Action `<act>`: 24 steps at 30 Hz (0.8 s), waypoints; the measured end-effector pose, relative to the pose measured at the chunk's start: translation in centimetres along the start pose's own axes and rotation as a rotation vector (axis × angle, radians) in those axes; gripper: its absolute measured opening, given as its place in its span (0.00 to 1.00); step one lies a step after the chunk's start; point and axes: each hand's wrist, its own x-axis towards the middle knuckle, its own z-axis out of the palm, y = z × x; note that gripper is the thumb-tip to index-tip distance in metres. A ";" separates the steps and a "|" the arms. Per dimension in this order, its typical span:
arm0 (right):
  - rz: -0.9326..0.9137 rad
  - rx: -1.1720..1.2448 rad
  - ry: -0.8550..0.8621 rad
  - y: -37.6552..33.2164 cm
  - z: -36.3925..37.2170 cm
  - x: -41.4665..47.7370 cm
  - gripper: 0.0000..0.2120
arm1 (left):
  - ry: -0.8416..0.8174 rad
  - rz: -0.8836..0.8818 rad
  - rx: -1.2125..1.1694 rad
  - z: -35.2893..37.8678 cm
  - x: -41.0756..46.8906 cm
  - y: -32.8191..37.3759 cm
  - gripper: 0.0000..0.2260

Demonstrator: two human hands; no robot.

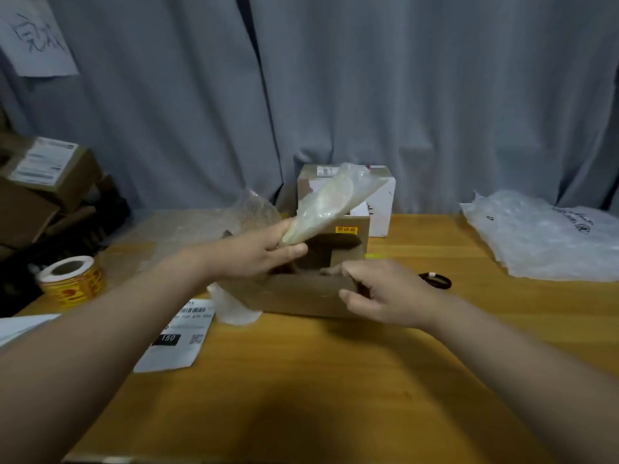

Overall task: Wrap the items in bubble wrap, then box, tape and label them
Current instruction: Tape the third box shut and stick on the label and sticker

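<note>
- A grey curtain hangs in folds across the whole back of the room, beyond both hands.
- A yellow wooden tabletop carries everything; both bare forearms reach over it.
- A pile of clear plastic bags lies well to the right of the right hand.
- Cardboard boxes are stacked far left of the left hand; the top one bears one white label, too blurred to read.
- One open box stands between the hands. The right hand grips its near wall at the corner.
- One wrapped item, pinched in the left hand, is held tilted above the open box.
- A second box stands just behind.
- One paper sign with handwritten characters is pinned to the curtain.
- One shipping label beside the left forearm reads "189".
- One roll of yellow stickers sits left of it.
- One black cable lies coiled just right of the right hand.
</note>
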 end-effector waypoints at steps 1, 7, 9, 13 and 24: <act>-0.023 -0.037 -0.038 -0.2 0.1 -0.1 0.08 | -0.023 -0.018 0.021 0.2 -0.2 -0.3 0.15; -0.017 -0.023 -0.158 -0.3 -0.5 -0.9 0.10 | -0.082 -0.140 0.360 -0.3 -1.9 -2.4 0.08; -0.005 0.083 -0.143 -0.4 -0.8 -1.4 0.04 | -0.027 -0.137 0.386 -0.6 -2.3 -3.3 0.09; 0.041 0.306 -0.119 -0.9 -0.5 -2.1 0.12 | 0.026 -0.147 0.457 -1.1 -2.6 -3.3 0.05; 0.101 0.477 -0.009 -1.2 0.2 -2.6 0.13 | -0.045 -0.305 0.734 -2.8 -2.2 -2.4 0.14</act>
